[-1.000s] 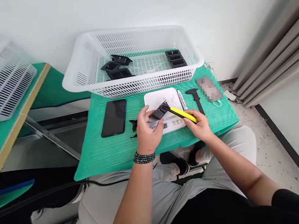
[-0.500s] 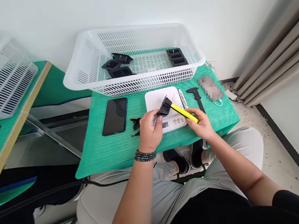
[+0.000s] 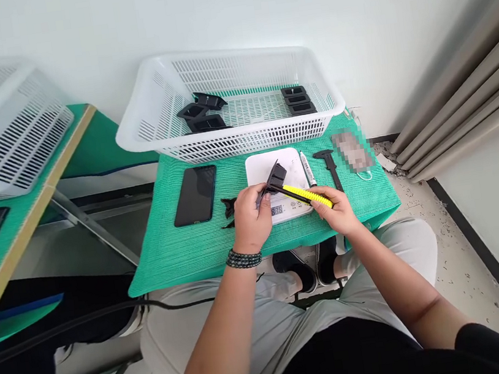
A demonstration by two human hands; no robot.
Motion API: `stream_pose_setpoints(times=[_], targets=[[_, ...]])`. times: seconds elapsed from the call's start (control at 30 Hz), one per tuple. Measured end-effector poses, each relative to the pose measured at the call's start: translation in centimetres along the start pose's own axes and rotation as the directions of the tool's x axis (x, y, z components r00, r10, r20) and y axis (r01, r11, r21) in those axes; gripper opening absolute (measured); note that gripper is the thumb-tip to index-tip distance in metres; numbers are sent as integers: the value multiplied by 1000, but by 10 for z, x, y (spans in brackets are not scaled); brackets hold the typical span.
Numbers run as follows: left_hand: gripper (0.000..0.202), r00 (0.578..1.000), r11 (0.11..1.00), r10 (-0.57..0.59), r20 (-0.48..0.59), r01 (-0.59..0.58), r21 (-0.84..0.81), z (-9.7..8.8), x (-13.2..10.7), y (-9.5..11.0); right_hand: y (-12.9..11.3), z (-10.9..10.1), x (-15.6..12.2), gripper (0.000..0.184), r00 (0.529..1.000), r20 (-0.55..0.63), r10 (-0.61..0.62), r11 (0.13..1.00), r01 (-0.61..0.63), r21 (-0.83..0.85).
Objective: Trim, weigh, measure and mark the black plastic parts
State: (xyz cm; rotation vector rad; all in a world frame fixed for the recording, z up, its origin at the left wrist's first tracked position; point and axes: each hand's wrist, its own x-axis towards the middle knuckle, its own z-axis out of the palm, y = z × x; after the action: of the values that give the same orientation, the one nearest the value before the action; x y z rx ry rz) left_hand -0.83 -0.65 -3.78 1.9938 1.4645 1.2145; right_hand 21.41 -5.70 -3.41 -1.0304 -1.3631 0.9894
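Note:
A black plastic part (image 3: 277, 174) is gripped by my left hand (image 3: 252, 216), tilted above the kitchen scale (image 3: 253, 165). My right hand (image 3: 335, 211) is closed around a yellow-and-black utility knife (image 3: 306, 195) with a ribbed handle. The knife's front end meets the lower edge of the part; its blade is too small to make out. Beneath my hands the white scale shows lit digits, partly covered by my left thumb. Just left of my left hand lie dark scraps of plastic (image 3: 228, 205) on the green cloth.
A white basket (image 3: 232, 132) at the back holds several black parts (image 3: 207, 122). On the green cloth (image 3: 165, 248) lie a phone (image 3: 195, 195), a marker (image 3: 308, 169), a caliper (image 3: 332, 169) and a blurred item (image 3: 353, 150). Another table (image 3: 57, 158) with a basket stands left.
The knife's front end has moved left and down along the part, from its right side to its lower edge. The part stays in my left hand. The view has shifted slightly.

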Motion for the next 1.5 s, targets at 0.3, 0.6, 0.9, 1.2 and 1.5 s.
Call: stream_pose_setpoints(times=[0.3,0.6,0.9,1.2,1.5], targets=[[30,998,1000,-9,58,9,0,-1,0,3,9,2,4,39,990,-121,73,997,-72,14],[27,996,999,-23,82,26,-42,-4,1,7,10,0,6,39,993,-69,97,995,-95,27],[22,998,999,1,69,2,-46,-4,0,4,7,2,5,41,988,-118,99,994,-95,45],[25,993,997,-20,113,28,-67,-7,0,8,9,10,12,46,963,-235,135,989,-118,85],[22,995,998,-13,102,20,-66,-7,-1,10,9,4,7,46,982,-145,123,991,-128,-26]])
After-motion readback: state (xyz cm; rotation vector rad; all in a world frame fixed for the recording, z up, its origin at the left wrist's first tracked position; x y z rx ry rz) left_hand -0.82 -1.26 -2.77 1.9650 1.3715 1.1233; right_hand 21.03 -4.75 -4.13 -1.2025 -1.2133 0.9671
